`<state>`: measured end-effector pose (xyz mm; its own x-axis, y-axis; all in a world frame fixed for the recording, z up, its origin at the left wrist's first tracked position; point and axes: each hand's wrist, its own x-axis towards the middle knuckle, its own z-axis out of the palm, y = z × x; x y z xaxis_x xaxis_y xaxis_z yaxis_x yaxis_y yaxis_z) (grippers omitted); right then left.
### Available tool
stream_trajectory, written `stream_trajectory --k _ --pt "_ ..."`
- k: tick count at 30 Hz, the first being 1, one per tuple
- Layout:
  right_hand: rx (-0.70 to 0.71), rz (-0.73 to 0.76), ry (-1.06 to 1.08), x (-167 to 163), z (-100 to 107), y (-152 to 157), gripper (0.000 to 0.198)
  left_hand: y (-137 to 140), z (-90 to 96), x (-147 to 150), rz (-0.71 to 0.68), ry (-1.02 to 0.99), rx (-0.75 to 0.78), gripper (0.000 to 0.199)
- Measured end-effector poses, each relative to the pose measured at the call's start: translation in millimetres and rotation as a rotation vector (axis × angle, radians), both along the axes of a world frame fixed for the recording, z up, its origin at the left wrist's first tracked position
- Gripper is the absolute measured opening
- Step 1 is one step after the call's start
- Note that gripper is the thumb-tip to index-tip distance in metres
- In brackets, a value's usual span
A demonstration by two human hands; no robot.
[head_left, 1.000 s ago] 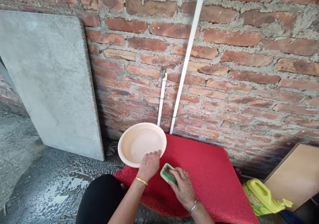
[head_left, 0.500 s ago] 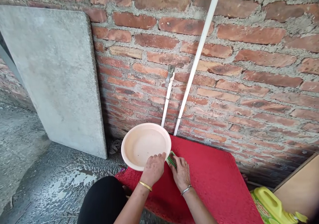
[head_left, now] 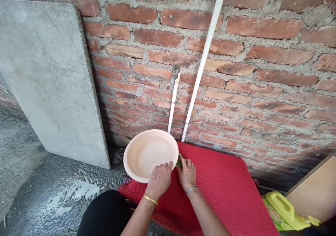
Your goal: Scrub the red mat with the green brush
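Observation:
My left hand (head_left: 159, 180), with a gold bangle at the wrist, is closed on the near right rim of a pale pink plastic basin (head_left: 151, 154). The basin is tilted at the left end of a red cloth-like surface (head_left: 223, 180), and a few dark specks show inside it. Against the basin's outer right side, my right hand (head_left: 187, 174) is closed on a green scrubber (head_left: 179, 162) with a textured face. Most of the scrubber is hidden by the fingers and the basin rim.
A brick wall (head_left: 244, 68) rises behind, with a tall white pipe (head_left: 201, 71) and a short pipe topped by a metal tap (head_left: 175, 76). At left a grey slab (head_left: 52, 78) leans over wet floor (head_left: 76, 190). A yellow jug (head_left: 283, 209) stands at lower right.
The scrubber and my right hand have slid closer behind the basin's right rim, so less green shows. My left hand keeps its grip. The view has shifted slightly.

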<state>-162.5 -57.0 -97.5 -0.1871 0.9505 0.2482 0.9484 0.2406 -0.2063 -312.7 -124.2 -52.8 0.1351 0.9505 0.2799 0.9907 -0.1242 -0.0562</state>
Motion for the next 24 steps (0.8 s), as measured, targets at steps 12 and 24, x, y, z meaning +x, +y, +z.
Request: stream_trajectory --k 12,24 --pt "-0.009 -0.352 -0.122 140.7 9.0 17.2 0.041 0.7 -9.7 -5.5 -0.033 0.082 0.039 0.045" --pt "0.178 -0.838 0.057 336.8 -21.9 -61.6 0.069 4.0 -9.4 -6.6 -0.015 0.097 0.003 0.044"
